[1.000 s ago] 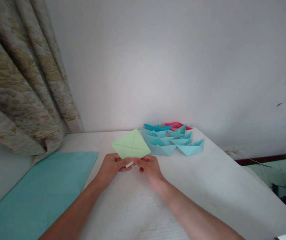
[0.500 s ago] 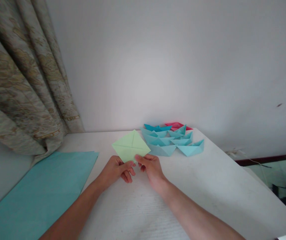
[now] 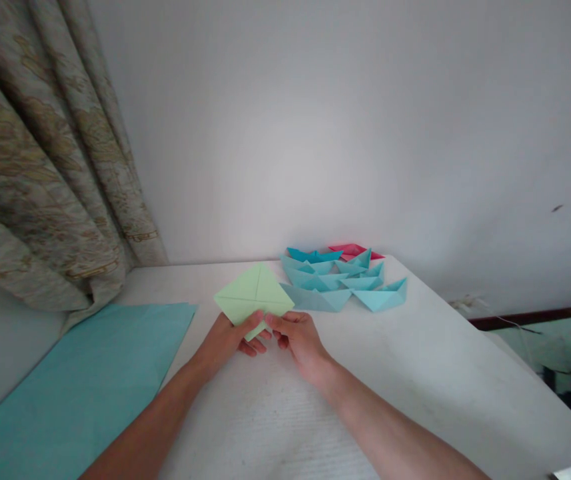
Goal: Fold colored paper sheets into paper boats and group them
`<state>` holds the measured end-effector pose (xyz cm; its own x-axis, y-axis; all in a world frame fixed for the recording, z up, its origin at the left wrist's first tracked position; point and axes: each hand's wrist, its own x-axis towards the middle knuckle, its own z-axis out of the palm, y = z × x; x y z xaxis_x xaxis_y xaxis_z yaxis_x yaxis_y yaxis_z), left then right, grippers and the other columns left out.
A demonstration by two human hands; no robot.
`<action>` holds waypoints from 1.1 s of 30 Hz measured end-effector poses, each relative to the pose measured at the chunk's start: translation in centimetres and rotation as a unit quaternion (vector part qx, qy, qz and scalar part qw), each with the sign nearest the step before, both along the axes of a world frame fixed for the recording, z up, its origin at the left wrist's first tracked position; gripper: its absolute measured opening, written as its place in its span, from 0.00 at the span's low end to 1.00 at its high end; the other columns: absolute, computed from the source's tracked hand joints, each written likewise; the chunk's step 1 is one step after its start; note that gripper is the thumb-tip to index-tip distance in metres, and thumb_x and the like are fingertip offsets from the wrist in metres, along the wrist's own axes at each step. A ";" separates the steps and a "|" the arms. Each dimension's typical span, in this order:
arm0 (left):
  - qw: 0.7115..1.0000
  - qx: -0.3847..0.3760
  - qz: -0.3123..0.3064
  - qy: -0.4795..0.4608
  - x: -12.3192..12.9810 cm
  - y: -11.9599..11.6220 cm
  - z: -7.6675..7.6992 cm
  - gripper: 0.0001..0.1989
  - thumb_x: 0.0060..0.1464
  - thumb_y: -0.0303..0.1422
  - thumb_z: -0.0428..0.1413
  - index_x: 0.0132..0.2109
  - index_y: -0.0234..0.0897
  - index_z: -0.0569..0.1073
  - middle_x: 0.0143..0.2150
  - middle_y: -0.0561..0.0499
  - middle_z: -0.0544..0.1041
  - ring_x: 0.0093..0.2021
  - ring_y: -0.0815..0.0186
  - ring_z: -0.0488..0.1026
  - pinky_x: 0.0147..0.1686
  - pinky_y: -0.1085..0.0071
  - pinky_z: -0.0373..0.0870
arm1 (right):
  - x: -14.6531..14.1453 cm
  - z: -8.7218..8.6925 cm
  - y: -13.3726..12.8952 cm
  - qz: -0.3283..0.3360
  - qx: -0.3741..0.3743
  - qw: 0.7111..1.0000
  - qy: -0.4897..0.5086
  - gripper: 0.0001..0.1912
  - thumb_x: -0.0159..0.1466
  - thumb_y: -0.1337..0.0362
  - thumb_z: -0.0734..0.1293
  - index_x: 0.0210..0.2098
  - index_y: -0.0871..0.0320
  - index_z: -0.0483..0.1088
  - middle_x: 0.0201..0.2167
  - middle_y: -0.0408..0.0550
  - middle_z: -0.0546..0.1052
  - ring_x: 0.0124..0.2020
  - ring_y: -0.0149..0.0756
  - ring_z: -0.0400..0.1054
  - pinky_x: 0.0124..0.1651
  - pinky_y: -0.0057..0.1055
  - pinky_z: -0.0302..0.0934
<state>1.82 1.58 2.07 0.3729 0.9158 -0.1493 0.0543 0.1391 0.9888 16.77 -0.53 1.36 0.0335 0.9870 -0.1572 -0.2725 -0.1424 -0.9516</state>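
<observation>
A light green folded paper (image 3: 254,293), diamond-shaped with crossing crease lines, is held up above the white table. My left hand (image 3: 230,338) grips its lower left side, thumb on the front face and fingers behind. At the lower right edge, my right hand (image 3: 299,335) pinches the paper between thumb and fingers. The bottom corner of the paper points down between the two hands. Just behind and to the right stand several folded paper boats (image 3: 322,300), mostly light blue. One darker blue boat (image 3: 314,256) and one pink boat (image 3: 355,251) are at the back.
Large teal paper sheets (image 3: 80,380) lie on the left of the white table (image 3: 415,380). A patterned curtain (image 3: 50,153) hangs at the left, its hem reaching the table. The wall (image 3: 285,133) borders the table's back edge. Beyond the right edge, the floor shows a cable.
The green paper has shifted slightly left and down, tilting back a little. My left thumb now lies higher on its face, and the bottom corner has come into view between my hands.
</observation>
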 end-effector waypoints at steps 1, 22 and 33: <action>1.000 0.010 0.005 0.005 0.0 0.0 0.1 0.24 0.50 0.49 0.55 0.38 0.29 0.76 0.31 0.41 0.81 0.22 0.62 0.77 0.20 0.71 0.72 | 0.0 0.0 0.0 0.004 0.001 1.000 -0.001 0.19 0.45 0.56 0.74 0.11 0.60 0.63 0.11 0.38 0.62 0.15 0.24 0.51 0.20 0.28 0.42; 0.998 0.068 -0.003 -0.002 -0.2 -0.6 0.4 0.17 0.49 0.43 0.58 0.29 0.31 0.75 0.17 0.47 0.76 0.18 0.62 0.74 0.21 0.70 0.72 | 0.7 0.3 0.6 -0.081 0.010 0.994 0.076 0.18 0.45 0.58 0.74 0.14 0.58 0.62 0.14 0.36 0.55 0.18 0.25 0.45 0.20 0.27 0.38; 0.975 -0.012 0.123 -0.185 0.2 0.1 0.1 0.20 0.40 0.38 0.66 0.41 0.32 0.77 0.40 0.43 0.81 0.40 0.56 0.77 0.41 0.63 0.73 | 0.2 0.2 0.3 -0.079 0.043 0.995 -0.035 0.19 0.46 0.54 0.73 0.15 0.57 0.62 0.12 0.35 0.54 0.15 0.24 0.42 0.20 0.28 0.36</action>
<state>2.05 1.69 2.16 0.1742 0.9823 -0.0685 -0.3444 0.1260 0.9303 16.98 -0.21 1.54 0.1966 0.9784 -0.0633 -0.2171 -0.0195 -0.9760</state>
